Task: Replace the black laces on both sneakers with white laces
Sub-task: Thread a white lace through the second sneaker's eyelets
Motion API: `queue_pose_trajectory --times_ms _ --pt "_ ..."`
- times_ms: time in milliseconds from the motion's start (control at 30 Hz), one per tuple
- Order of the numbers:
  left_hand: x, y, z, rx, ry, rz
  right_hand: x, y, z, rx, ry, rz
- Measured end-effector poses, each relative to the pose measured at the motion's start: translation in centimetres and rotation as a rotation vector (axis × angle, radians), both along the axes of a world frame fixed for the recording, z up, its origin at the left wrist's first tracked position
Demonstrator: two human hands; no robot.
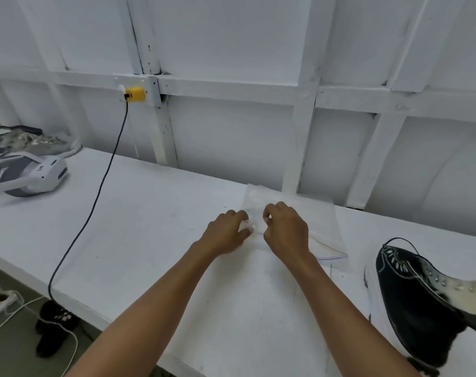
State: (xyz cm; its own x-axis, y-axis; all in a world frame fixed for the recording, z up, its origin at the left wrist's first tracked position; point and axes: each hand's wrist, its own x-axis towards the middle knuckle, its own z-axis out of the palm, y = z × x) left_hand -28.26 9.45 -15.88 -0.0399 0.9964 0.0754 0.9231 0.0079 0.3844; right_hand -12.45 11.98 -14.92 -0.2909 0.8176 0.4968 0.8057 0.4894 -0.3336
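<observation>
Both hands meet at the centre of the frame, each grip closed on a clear plastic bag (322, 221) that lies flat on the white bench (149, 219). The left hand (227, 232) curls its fingers over the bag's left edge, where something small and white is bunched under the fingertips; it is too blurred to tell whether it is a lace. The right hand (287, 234) pinches the plastic between thumb and forefinger just beside the left, knuckles up. The bag's zip strip runs out toward the right of the right wrist. At the lower right of the frame a black sneaker (410, 303) rests on the bench, tilted, its pale tongue folded open and a thin black lace (401, 240) looping at its top. At the upper left, a yellow plug (135, 94) sits in the white wall, and a black cable (95, 191) hangs from it across the bench and over the near edge. On the far left lie a white device (38, 174) and a camouflage shoe (27, 140) behind it. A dark shoe (54, 330) stands on the floor at lower left.
</observation>
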Motion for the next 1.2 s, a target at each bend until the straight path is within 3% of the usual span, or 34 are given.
queue_pose_trajectory --times_ms 133,233,400,567,1033,1200 --pt "-0.5 1.3 1.6 0.006 -0.233 0.031 -0.7 0.5 -0.2 0.146 0.044 -0.042" --pt "-0.8 1.8 1.9 -0.001 -0.279 0.063 -0.5 0.6 -1.0 0.010 0.037 -0.004" --pt "-1.1 2.2 1.6 0.034 -0.137 0.067 -0.6 1.6 -2.0 -0.269 -0.183 0.053" --pt "-1.1 2.2 1.8 0.000 0.023 0.056 -1.9 2.8 -2.6 -0.395 -0.168 0.070" --pt "-2.2 2.4 0.7 -0.018 -0.009 0.066 -6.3 2.7 -3.9 -0.442 -0.093 -0.122" --pt "-1.8 2.2 0.9 0.012 0.156 0.079 -5.8 2.8 -2.3 -0.519 -0.104 -0.066"
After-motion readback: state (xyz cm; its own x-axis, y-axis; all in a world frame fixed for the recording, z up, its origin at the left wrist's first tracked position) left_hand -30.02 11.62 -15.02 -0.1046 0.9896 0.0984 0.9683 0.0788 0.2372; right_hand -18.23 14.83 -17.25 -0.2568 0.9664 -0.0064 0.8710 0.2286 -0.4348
